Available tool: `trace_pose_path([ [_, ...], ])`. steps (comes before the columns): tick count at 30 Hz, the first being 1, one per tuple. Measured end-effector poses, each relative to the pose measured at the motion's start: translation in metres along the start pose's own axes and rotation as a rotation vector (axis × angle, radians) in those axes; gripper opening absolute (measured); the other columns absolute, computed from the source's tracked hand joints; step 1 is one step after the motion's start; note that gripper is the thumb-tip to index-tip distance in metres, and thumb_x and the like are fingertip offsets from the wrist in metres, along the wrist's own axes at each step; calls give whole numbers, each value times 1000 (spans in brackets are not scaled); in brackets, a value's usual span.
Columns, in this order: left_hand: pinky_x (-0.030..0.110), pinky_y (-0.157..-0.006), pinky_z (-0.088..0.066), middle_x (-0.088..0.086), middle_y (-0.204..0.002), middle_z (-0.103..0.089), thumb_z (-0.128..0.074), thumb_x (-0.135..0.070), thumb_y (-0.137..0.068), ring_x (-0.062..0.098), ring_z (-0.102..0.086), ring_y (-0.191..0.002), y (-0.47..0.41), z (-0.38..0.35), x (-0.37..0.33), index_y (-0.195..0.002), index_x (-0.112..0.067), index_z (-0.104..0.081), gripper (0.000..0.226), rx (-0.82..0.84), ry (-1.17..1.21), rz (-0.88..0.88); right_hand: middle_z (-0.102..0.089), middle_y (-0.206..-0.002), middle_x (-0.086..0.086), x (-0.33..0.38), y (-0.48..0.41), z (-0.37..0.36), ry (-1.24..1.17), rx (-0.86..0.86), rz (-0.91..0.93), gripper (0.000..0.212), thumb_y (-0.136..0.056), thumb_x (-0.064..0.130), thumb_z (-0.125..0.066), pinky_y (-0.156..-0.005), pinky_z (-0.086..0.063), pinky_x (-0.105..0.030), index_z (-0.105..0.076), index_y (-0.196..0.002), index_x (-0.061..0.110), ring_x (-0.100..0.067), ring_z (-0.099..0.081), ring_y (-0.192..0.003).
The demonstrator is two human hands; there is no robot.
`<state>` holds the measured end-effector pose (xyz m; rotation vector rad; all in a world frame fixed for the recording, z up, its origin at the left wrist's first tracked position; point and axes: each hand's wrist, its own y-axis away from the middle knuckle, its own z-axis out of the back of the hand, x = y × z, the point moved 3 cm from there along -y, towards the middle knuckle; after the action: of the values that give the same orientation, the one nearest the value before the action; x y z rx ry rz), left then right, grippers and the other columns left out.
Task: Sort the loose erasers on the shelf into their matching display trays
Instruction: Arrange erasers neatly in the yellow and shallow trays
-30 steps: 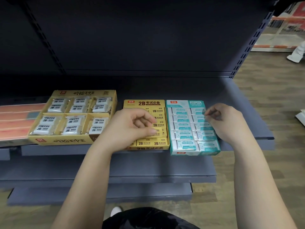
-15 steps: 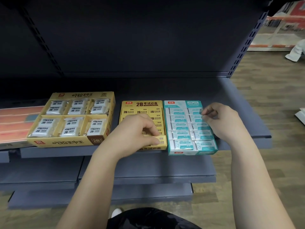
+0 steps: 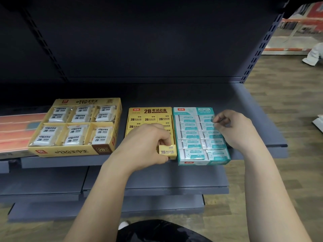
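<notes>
Three display trays sit on the dark shelf: a large yellow tray of white wrapped erasers at left, a narrow yellow 2B tray in the middle, a teal tray at right. My left hand covers the front of the middle tray and pinches a yellow 2B eraser at its front right corner. My right hand hovers over the teal tray's right column, fingers curled and pinching at a teal eraser in the top row.
Flat orange packs lie on the shelf at far left. Lower shelf boards jut out below. Wooden floor lies to the right, with a white object further back.
My left hand has drawn the yellow eraser forward to the front right corner of the middle tray. My right hand has stayed over the teal tray's top right.
</notes>
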<state>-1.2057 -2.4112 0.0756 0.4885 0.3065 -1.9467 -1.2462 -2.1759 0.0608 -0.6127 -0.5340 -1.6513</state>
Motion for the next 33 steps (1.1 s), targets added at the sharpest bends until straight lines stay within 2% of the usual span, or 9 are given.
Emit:
trace_pose_path([
  [8, 35, -82, -50, -16, -99, -55, -82, -30, -75, 8, -54, -92, -3, -1, 2, -108, -24, -75, 34, 47, -15, -16, -61, -80, 11, -1, -1, 0, 0, 10, 3, 11, -95, 12, -57, -60, -44, -25, -61, -91, 21, -6, -57, -75],
  [12, 32, -88, -48, -16, -105, -59, -78, -26, -79, 5, -54, -98, 0, -3, 4, -125, -29, -66, 48, 33, -16, -21, -62, -80, 10, 0, -2, 1, 0, 8, -2, 15, -94, 10, -57, -62, -46, -28, -61, -87, 22, -10, -59, -77],
  [18, 30, -88, -46, -16, -105, -58, -77, -22, -78, 4, -53, -99, 0, -4, 3, -119, -28, -70, 43, 24, 1, -39, -63, -78, 7, 2, -4, 2, -29, 7, -23, 17, -93, 10, -60, -67, -55, -36, -61, -83, 23, -14, -61, -71],
  [22, 30, -90, -46, -17, -104, -57, -77, -23, -77, 5, -54, -97, 0, -4, 4, -118, -27, -70, 43, 21, -4, -57, -63, -79, 7, 4, -5, 0, -23, -7, -24, 14, -93, 10, -60, -59, -49, -27, -63, -85, 21, -11, -60, -72],
  [26, 33, -93, -44, -17, -102, -59, -79, -23, -75, 6, -56, -97, -1, 0, 9, -115, -27, -72, 41, 3, 11, -44, -65, -80, 6, 7, -8, -4, -42, -21, -14, 13, -92, 12, -61, -60, -48, -28, -64, -85, 22, -10, -60, -74],
  [30, 30, -87, -47, -17, -101, -60, -79, -18, -72, 6, -57, -94, -2, 4, 17, -113, -28, -73, 42, -19, 20, -15, -65, -81, 6, 11, -12, -9, -64, -3, 0, 13, -92, 12, -62, -68, -54, -34, -64, -85, 22, -11, -61, -75],
  [33, 26, -84, -48, -20, -99, -58, -79, -17, -72, 3, -56, -92, -2, 7, 24, -111, -29, -73, 41, -28, 22, 9, -65, -79, 7, 16, -16, -15, -68, -2, 14, 13, -91, 11, -63, -66, -52, -31, -65, -84, 22, -9, -60, -73],
])
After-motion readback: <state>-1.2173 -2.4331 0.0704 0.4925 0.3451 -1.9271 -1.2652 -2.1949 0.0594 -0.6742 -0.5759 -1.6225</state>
